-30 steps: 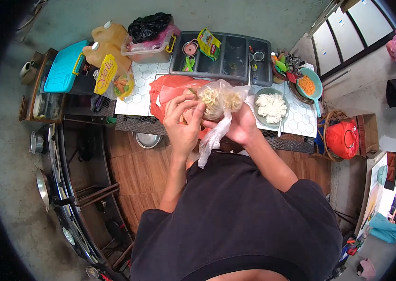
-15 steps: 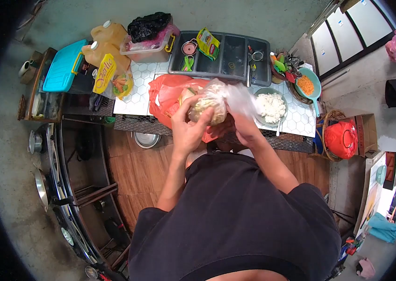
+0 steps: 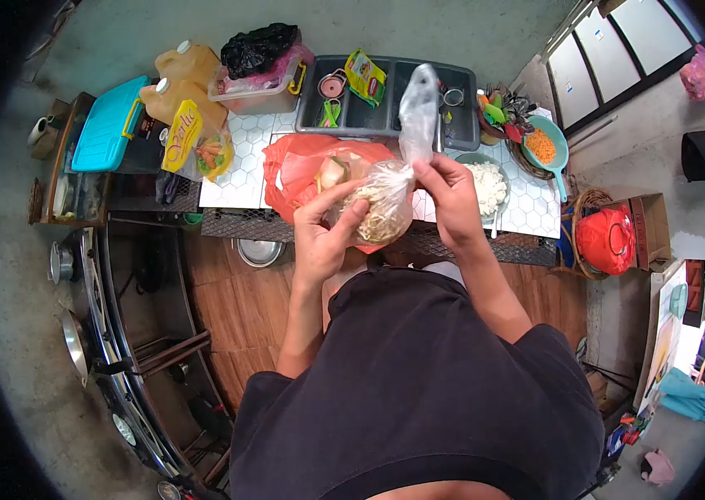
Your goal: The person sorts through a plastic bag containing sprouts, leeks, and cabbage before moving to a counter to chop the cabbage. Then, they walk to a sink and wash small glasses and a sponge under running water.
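Note:
A knotted clear plastic bag [image 3: 384, 208] filled with pale strands that look like bean sprouts is held up in front of me. My left hand [image 3: 323, 236] cups its round body, thumb and fingers around the side. At the twisted neck, my right hand [image 3: 450, 198] pinches the plastic between thumb and fingers. The loose top of the bag stands up above that pinch. Behind it, an open red plastic bag [image 3: 286, 171] lies on the counter with pale food partly showing inside. A plate of white rice [image 3: 487, 190] sits just beyond my right hand.
A grey divided tray [image 3: 419, 117] stands along the wall on the tiled counter [image 3: 240, 187]. To its right are a teal pan [image 3: 554, 142] of orange shreds and a utensil basket. Oil jugs [image 3: 181, 87], a yellow bag [image 3: 186, 137] and a turquoise-lidded box [image 3: 109, 125] stand left.
My right hand has turned upward at the bag's neck, and the loose plastic top swung from pointing right to standing upright. My left hand keeps hold of the bag, slightly lower.

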Tool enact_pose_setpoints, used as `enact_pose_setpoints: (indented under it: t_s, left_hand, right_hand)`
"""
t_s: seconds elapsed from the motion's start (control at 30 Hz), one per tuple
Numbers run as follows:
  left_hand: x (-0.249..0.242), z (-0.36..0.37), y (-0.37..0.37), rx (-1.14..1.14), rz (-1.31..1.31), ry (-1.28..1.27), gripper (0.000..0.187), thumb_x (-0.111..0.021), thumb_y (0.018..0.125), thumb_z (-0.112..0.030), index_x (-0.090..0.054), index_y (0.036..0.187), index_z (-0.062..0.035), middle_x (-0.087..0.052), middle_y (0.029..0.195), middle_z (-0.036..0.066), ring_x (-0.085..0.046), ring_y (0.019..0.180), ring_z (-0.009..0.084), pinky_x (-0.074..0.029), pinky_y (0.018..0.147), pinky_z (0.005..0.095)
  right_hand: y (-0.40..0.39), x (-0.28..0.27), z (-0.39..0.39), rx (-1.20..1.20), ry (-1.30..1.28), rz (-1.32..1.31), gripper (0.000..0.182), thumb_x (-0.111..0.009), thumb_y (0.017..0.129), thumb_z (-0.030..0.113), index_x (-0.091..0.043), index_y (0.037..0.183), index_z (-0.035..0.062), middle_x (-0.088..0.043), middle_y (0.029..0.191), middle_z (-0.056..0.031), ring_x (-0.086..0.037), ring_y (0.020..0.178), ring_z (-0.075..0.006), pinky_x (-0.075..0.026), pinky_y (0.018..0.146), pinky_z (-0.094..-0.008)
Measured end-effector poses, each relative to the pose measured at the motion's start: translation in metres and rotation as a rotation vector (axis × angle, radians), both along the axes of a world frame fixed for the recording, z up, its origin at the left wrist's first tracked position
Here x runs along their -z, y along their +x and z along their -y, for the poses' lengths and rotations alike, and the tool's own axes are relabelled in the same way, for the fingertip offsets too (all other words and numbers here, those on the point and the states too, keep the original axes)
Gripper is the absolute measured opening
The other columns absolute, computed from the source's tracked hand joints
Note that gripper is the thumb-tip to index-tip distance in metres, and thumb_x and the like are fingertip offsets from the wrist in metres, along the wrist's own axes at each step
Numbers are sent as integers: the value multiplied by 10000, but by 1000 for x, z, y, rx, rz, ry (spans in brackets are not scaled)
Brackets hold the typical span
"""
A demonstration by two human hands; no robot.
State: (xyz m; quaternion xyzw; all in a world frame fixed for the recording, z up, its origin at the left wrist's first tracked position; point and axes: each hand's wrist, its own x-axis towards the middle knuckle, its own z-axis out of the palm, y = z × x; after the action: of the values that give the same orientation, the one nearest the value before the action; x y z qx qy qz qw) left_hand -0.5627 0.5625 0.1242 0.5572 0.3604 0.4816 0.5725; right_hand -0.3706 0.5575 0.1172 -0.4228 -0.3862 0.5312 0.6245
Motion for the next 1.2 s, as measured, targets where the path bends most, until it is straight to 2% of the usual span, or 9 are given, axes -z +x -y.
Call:
enact_pose_setpoints:
  t_s: [0.3, 0.4, 0.57, 0.7, 0.77, 0.87, 1.0, 1.1, 1.2]
  left_hand:
    - [11, -5, -13, 83, 211, -89, 302, -572, 951, -162, -605, 1151, 62, -670, 1023, 87, -620, 907, 115, -488, 817, 259]
    - [9, -7, -12, 32, 208, -104, 307, -560, 961, -183, -608, 1143, 61, -672, 1014, 85, -623, 890, 107, -494, 795, 255]
    - [16, -12, -11, 44, 213, -203, 308, -547, 970, -202, -620, 1112, 62, -681, 974, 80, -630, 839, 94, -503, 749, 234]
    - [24, -17, -14, 120, 239, -303, 302, -535, 975, -210, -634, 1078, 56, -684, 933, 77, -630, 788, 83, -506, 716, 225]
    - [21, -20, -13, 113, 263, -326, 298, -538, 973, -212, -632, 1077, 50, -682, 938, 74, -629, 786, 82, -503, 708, 224]
    - [26, -28, -13, 74, 309, -345, 282, -552, 966, -211, -625, 1080, 36, -672, 931, 62, -623, 778, 79, -498, 690, 221]
    - [36, -39, -14, -205, 291, -233, 238, -575, 949, -180, -610, 1081, 14, -648, 911, 48, -604, 784, 90, -487, 697, 242]
    - [46, -38, -14, -565, -135, 208, 207, -581, 934, -152, -609, 1063, 7, -637, 915, 52, -587, 833, 109, -473, 735, 275]
    - [21, -13, -8, -265, -145, 309, 224, -604, 884, -105, -604, 1082, -1, -645, 999, 95, -595, 906, 173, -457, 786, 304]
  right_hand:
    - [0, -12, -1, 62, 13, -247, 195, -585, 946, 174, -608, 795, 53, -595, 751, 23, -528, 720, -49, -432, 696, -231]
    - [2, -6, 1, 61, 151, -28, 92, -601, 911, 111, -583, 939, 25, -599, 863, -2, -542, 779, -76, -442, 719, -244]
    - [-11, -23, 7, 124, 285, 561, 469, -686, 769, 35, -545, 1215, 56, -528, 1104, -100, -528, 1012, -188, -447, 849, -306]
    - [8, -46, -1, 295, 548, 1300, 229, -709, 740, 46, -678, 964, 12, -505, 1245, -137, -489, 1070, -296, -431, 897, -364]
    - [18, -51, -8, 265, 580, 1306, 81, -689, 781, 76, -679, 806, -1, -596, 1128, -113, -540, 1017, -298, -445, 870, -359]
    - [24, -49, -12, -205, -61, 770, 159, -593, 908, 138, -656, 962, 3, -676, 798, -59, -672, 757, -173, -523, 697, -298]
    - [28, -28, -18, -574, -246, -146, 418, -589, 919, 149, -444, 1267, -32, -667, 846, -139, -684, 693, -178, -567, 632, -264]
    - [25, 15, -14, -474, -248, -471, 424, -589, 916, 151, -416, 1274, 4, -652, 981, -181, -691, 756, -234, -593, 650, -309]
    - [3, 13, -1, -416, -306, -514, 363, -587, 903, 111, -452, 1229, 27, -627, 1064, -143, -658, 879, -212, -576, 739, -350]
